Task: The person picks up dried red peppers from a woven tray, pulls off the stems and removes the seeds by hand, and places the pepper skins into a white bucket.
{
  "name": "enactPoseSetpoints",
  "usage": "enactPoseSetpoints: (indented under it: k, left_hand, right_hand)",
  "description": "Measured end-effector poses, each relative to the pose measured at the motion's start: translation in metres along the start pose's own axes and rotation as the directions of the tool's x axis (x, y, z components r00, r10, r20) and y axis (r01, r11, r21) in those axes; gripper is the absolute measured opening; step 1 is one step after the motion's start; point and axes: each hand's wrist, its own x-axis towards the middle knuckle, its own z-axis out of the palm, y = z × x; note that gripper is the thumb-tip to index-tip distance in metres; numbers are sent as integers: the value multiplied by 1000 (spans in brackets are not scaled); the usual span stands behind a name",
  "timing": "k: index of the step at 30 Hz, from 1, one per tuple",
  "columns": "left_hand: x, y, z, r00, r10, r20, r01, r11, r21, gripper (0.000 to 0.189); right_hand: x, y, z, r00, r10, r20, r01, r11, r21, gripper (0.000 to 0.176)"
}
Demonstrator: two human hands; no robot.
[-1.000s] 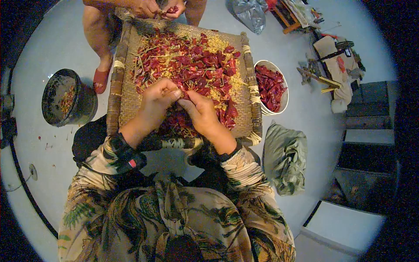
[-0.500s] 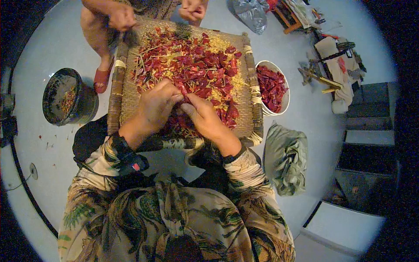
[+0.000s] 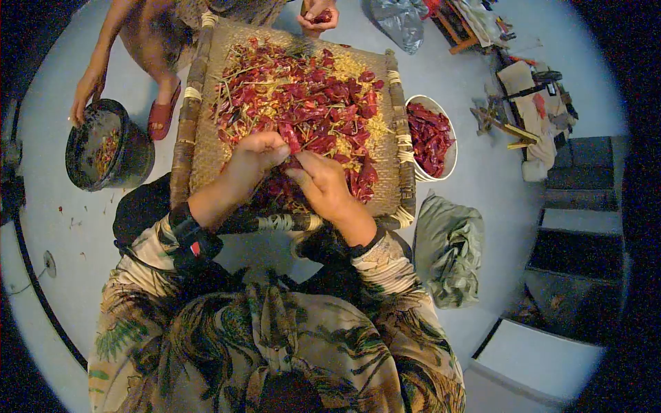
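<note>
Between my hands is a dried red chili pepper (image 3: 292,141), held over a woven tray (image 3: 206,131) with a wooden frame. My left hand (image 3: 253,157) is closed, its thumb and fingers pinching the chili. From the other side my right hand (image 3: 322,180) grips the same chili, thumb toward the left. Below them the tray bears a heap of broken dried red chilies (image 3: 296,89), with stalks among them and loose yellow seeds (image 3: 350,67) at the upper right. Part of the heap is hidden under my hands.
Opposite me sits a co-worker, one hand (image 3: 89,89) at a black bucket (image 3: 141,162) with scraps inside, the other (image 3: 320,17) holding red chili. A white bucket (image 3: 451,162) of red chilies stands right of the tray. A green sack (image 3: 449,251) lies nearby.
The co-worker's hand has moved from the tray's upper left corner down to the black bucket. My left hand has shifted slightly, and more of the chili shows between my hands.
</note>
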Motion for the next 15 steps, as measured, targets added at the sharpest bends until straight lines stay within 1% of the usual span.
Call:
enactPoseSetpoints:
  k: [2,4,5,7,8,9,10,11,14,15]
  left_hand:
    - [-3,6,1,991,-134,26,136,980,-148,13]
    - [2,-3,-10,982,-177,60,184,969,-164,14]
    - [4,-7,-14,977,-198,79,209,963,-170,14]
    - [6,0,-11,999,-43,7,42,999,14,15]
    - [7,3,-9,999,40,-16,-38,993,110,15]
    - [7,2,-9,988,151,-15,-143,960,242,15]
    - [7,2,-9,965,261,0,-243,897,369,14]
    - [8,2,-10,930,365,27,-332,809,486,14]
    - [4,12,-6,838,525,148,-446,505,739,12]
    - [3,12,-5,850,510,135,-431,524,735,12]
  right_hand:
    - [0,1,0,1000,0,12,0,1000,-15,19]
    - [0,6,3,1000,-13,-8,13,999,-35,21]
    - [1,7,2,999,37,21,-37,999,-18,22]
    - [4,6,-3,987,139,78,-140,990,11,24]
    - [4,7,-3,989,134,57,-136,990,44,23]
    - [3,8,-4,991,130,36,-132,988,77,23]
    - [3,9,-4,992,126,15,-126,986,109,23]
    - [3,12,-3,995,99,-13,-98,992,83,24]
    - [1,20,-1,997,32,-70,-34,999,-16,25]
    - [2,17,-4,997,18,-75,-23,998,-64,24]
